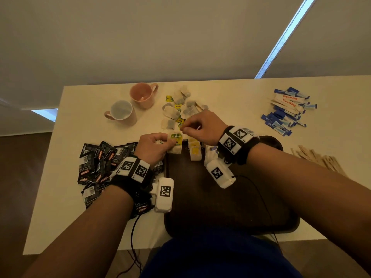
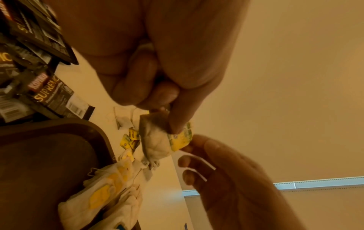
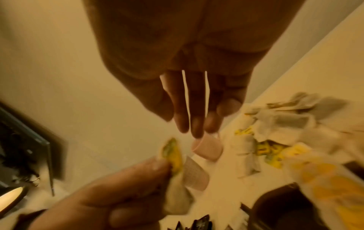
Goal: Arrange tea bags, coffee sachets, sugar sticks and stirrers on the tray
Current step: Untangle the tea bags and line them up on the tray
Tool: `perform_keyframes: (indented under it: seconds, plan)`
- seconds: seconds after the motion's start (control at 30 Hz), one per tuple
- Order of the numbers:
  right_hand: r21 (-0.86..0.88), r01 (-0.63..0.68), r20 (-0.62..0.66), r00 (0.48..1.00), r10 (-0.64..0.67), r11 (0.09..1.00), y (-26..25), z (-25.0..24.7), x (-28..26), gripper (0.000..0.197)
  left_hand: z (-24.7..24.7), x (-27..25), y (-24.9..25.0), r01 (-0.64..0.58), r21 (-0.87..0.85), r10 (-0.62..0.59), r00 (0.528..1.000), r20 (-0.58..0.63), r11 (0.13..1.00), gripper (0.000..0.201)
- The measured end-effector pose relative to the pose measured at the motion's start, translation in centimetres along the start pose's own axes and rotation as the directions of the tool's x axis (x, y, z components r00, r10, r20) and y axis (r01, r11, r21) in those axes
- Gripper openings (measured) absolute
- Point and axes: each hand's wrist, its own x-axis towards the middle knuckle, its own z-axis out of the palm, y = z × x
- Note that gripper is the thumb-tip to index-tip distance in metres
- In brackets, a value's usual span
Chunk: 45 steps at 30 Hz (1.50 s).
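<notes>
Currently the left hand (image 1: 153,146) pinches a white paper tea bag with a green-yellow tag (image 1: 175,141) above the dark brown tray's (image 1: 210,201) far edge; right hand (image 1: 202,127) fingers curled, their hold indeterminate.

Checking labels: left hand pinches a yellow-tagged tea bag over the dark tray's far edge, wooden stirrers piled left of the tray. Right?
One error: the pale wooden stirrers lie right of the dark brown tray, per the head view. The left hand does pinch the yellow-tagged tea bag.
</notes>
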Motion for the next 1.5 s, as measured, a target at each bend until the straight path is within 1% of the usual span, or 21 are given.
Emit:
perform_keyframes:
  seconds: [0.1, 0.2, 0.27, 0.33, 0.4, 0.43, 0.5, 0.57, 0.7, 0.77, 0.87, 1.03, 1.17, 1.23, 1.33, 1.43, 1.5]
  plan:
    - [-0.131, 0.058, 0.141, 0.989, -0.040, 0.990, -1.5, 0.2, 1.2, 0.018, 0.0, 0.3, -0.4, -0.011, 0.040, 0.011, 1.000, 0.011, 0.999, 0.005]
    - [-0.187, 0.025, 0.205, 0.979, 0.014, 0.982, -2.1, 0.6, 2.1, 0.015, 0.0, 0.2, -0.5, -0.011, 0.015, 0.011, 1.000, 0.026, 1.000, 0.003]
    - [-0.202, -0.004, 0.204, 0.978, 0.046, 0.979, -2.2, 0.9, 2.6, 0.013, -0.2, 0.4, -0.6, -0.016, 0.019, 0.016, 1.000, -0.007, 1.000, 0.003]
    - [-0.241, -0.038, 0.173, 0.981, 0.082, 0.970, -1.9, 1.2, 3.2, 0.012, -0.6, 0.6, -0.8, -0.008, 0.001, 0.008, 0.997, -0.075, 1.000, 0.006]
    - [-0.309, -0.103, 0.144, 0.978, 0.153, 0.945, -1.3, 1.8, 3.7, 0.013, -1.0, 0.8, -0.9, 0.017, -0.043, -0.023, 0.991, -0.132, 0.999, 0.009]
    - [-0.339, -0.137, 0.146, 0.970, 0.196, 0.931, -0.8, 2.2, 3.8, 0.013, -1.0, 0.8, -0.9, 0.032, -0.061, -0.041, 0.990, -0.138, 0.998, 0.010]
    - [-0.366, -0.178, 0.197, 0.944, 0.263, 0.913, -0.4, 3.8, 4.9, 0.013, -1.6, 1.2, -1.1, 0.058, -0.111, -0.073, 0.988, -0.136, 0.992, 0.008]
    - [-0.373, -0.209, 0.230, 0.923, 0.309, 0.904, 0.1, 4.6, 5.1, 0.015, -1.3, 1.1, -1.1, 0.074, -0.122, -0.087, 0.990, -0.110, 0.990, 0.005]
    - [-0.394, -0.235, 0.264, 0.897, 0.355, 0.889, 0.7, 5.7, 5.9, 0.017, -1.1, 1.1, -1.2, 0.074, -0.113, -0.081, 0.995, -0.062, 0.991, 0.005]
    - [-0.411, -0.247, 0.271, 0.886, 0.377, 0.877, 1.0, 6.2, 6.3, 0.016, -1.1, 1.1, -1.4, 0.081, -0.126, -0.087, 0.995, -0.048, 0.989, 0.005]
    - [-0.432, -0.276, 0.233, 0.886, 0.402, 0.859, 1.5, 6.6, 6.9, 0.014, -1.1, 1.1, -1.6, 0.092, -0.148, -0.098, 0.995, -0.034, 0.985, 0.007]
    - [-0.467, -0.291, 0.159, 0.901, 0.403, 0.835, 1.8, 6.6, 7.4, 0.017, -1.1, 1.1, -1.7, 0.109, -0.189, -0.114, 0.993, -0.016, 0.976, 0.007]
    - [-0.477, -0.285, 0.178, 0.895, 0.409, 0.831, 1.6, 6.5, 7.6, 0.019, -1.0, 1.2, -1.6, 0.116, -0.214, -0.124, 0.992, -0.021, 0.970, 0.009]
    - [-0.475, -0.264, 0.187, 0.902, 0.389, 0.839, 1.5, 6.2, 7.6, 0.021, -0.9, 1.2, -1.5, 0.126, -0.233, -0.136, 0.990, -0.025, 0.964, 0.008]
    - [-0.453, -0.245, 0.191, 0.912, 0.362, 0.857, 1.3, 5.3, 7.2, 0.028, -0.8, 1.2, -1.2, 0.152, -0.257, -0.163, 0.986, -0.025, 0.955, 0.010]
    - [-0.423, -0.221, 0.122, 0.947, 0.297, 0.879, 0.7, 4.2, 6.1, 0.028, -0.7, 1.0, -0.7, 0.189, -0.320, -0.202, 0.979, -0.009, 0.929, 0.012]
    - [-0.358, -0.209, 0.062, 0.967, 0.246, 0.910, 0.4, 3.5, 4.9, 0.025, -0.4, 0.9, -0.2, 0.199, -0.376, -0.214, 0.977, 0.001, 0.905, 0.013]
